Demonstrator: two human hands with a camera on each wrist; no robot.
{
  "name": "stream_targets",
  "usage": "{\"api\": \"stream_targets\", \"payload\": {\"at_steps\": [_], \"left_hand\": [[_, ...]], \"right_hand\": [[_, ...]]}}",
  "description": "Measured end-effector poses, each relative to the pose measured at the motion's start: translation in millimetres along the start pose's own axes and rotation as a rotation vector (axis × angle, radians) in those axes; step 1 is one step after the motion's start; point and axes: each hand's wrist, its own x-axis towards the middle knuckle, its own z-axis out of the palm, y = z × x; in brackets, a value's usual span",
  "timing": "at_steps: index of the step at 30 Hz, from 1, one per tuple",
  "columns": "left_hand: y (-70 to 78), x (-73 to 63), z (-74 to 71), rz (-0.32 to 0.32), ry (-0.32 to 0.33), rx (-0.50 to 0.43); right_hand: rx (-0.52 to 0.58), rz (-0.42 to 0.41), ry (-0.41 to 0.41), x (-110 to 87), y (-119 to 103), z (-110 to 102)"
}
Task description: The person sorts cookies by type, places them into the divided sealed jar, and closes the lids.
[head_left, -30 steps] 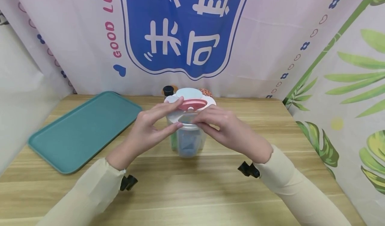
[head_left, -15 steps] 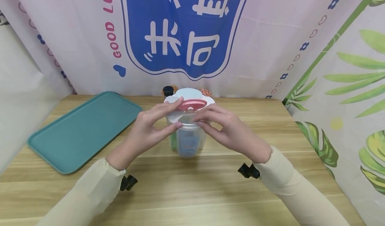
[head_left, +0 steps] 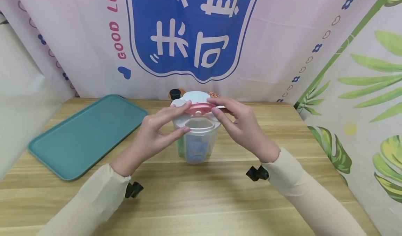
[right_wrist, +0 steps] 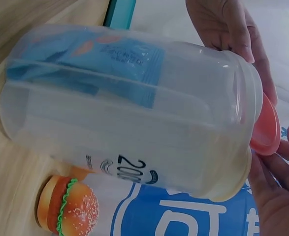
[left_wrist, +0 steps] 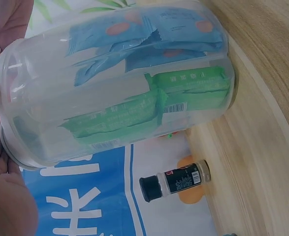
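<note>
A clear, lobed food storage canister (head_left: 196,145) with a white top stands upright on the table. In the wrist views it holds blue packets (right_wrist: 124,64) and green packets (left_wrist: 193,88). A red flap lid (head_left: 201,108) stands raised above the opening nearest me. My left hand (head_left: 154,129) holds the canister's top at the left, thumb on the front rim, fingers on the top. My right hand (head_left: 243,124) pinches the right end of the red flap lid between thumb and fingers. In the right wrist view the opposite lobe shows no packets.
A teal tray (head_left: 88,134) lies at the left on the wooden table. Behind the canister are a black-capped seasoning bottle (left_wrist: 176,181) and a toy hamburger (right_wrist: 68,206). A printed cloth (head_left: 276,44) hangs along the table's back edge.
My right hand has moved up from the front opening to the red flap lid's right end. The blue packets inside have shifted slightly. My left hand has stayed on the canister's top.
</note>
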Motion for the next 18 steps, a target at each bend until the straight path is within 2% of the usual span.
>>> {"api": "stream_targets", "payload": {"at_steps": [7, 12, 18], "left_hand": [[0.4, -0.8, -1.4, -0.003, -0.007, 0.012], [2.4, -0.1, -2.2, -0.029, -0.027, 0.036], [5.4, 2.1, -3.4, -0.047, -0.056, 0.049]], "right_hand": [[0.014, 0.073, 0.004, 7.2, -2.6, 2.6], [0.02, 0.133, -0.027, 9.3, -4.7, 0.4], [0.033, 0.11, -0.089, 8.4, -4.9, -5.4]]}}
